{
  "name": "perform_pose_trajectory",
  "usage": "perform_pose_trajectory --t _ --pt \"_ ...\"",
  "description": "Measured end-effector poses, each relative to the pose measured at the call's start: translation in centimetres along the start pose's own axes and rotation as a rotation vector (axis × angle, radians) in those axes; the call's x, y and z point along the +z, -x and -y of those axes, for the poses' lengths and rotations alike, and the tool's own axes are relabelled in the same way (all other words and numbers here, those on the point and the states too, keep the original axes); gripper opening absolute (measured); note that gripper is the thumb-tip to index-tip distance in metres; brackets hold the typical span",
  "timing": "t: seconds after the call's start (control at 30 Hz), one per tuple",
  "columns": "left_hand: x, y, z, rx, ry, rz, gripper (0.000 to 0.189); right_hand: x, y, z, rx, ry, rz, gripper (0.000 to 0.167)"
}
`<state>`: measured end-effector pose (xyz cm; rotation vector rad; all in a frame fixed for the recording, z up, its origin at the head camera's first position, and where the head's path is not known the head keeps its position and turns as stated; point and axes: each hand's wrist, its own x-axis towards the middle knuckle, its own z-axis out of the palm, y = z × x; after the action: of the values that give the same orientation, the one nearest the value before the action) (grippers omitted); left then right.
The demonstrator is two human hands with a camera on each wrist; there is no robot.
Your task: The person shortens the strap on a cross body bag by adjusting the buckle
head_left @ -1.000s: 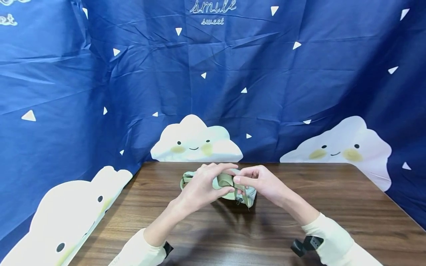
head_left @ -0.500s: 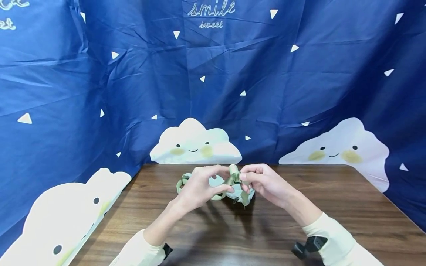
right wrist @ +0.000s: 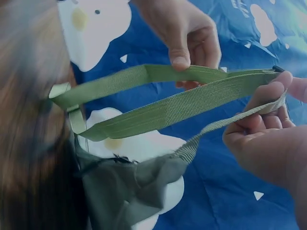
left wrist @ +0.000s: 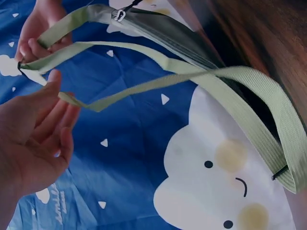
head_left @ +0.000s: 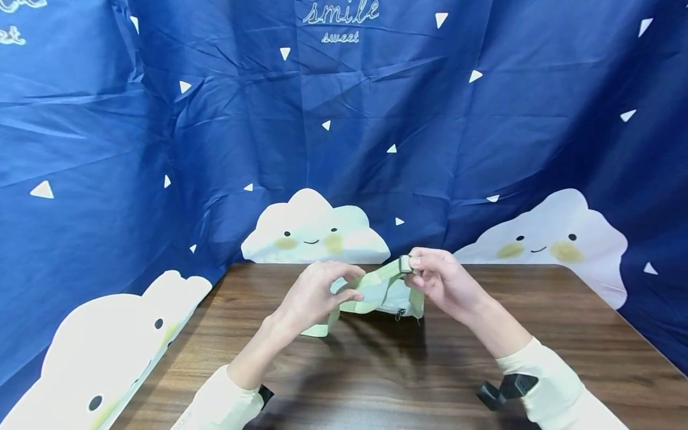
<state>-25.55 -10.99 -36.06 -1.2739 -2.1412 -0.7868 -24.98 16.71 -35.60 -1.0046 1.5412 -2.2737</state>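
A pale green fabric bag (head_left: 398,295) with a zip stands at the far middle of the table, partly behind its webbing strap (head_left: 378,276). My right hand (head_left: 443,280) pinches the strap at its dark slider buckle (head_left: 405,264), raised above the bag. In the right wrist view, my left hand (right wrist: 196,40) holds one length of strap between thumb and fingers. Two lengths of strap (right wrist: 158,112) run from the bag side towards the right hand. A second dark slider (left wrist: 280,172) shows on the strap's low loop in the left wrist view.
The brown wooden table (head_left: 344,376) reaches back to a blue curtain (head_left: 344,119) printed with white clouds and triangles. Both wrists wear dark camera mounts (head_left: 505,391) over pale sleeves.
My right hand has moved right and up with the slider, and my left hand slightly left. The strap, bunched between the hands before, is now stretched out. Its loop hangs lower left.
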Motion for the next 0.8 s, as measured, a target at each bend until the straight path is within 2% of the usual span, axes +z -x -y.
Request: perform_pose_trajectory --t 0.17,0.27,0.47,0.67,0.8 --pt "0.4 -0.1 -1.1 0.055 -0.014 -0.029 0.049 1.0 0.1 -0.7 0.04 0.285 0.011 0.014" --pt "0.7 -0.1 -2.1 0.086 0.0 -0.053 0.046 1.6 0.1 -1.2 0.053 0.408 0.04 0.016" --pt "0.4 -0.3 -3.1 0.095 -0.008 -0.078 0.03 1.7 0.0 -1.4 0.07 0.498 0.11 0.015" --pt "-0.1 -0.2 -3.0 0.077 -0.006 -0.107 0.029 0.5 0.2 -1.4 0.161 0.529 0.126 0.016" --pt "-0.3 -0.1 -2.9 0.073 0.022 -0.087 0.029 0.3 0.1 -1.6 0.161 0.522 0.127 0.013"
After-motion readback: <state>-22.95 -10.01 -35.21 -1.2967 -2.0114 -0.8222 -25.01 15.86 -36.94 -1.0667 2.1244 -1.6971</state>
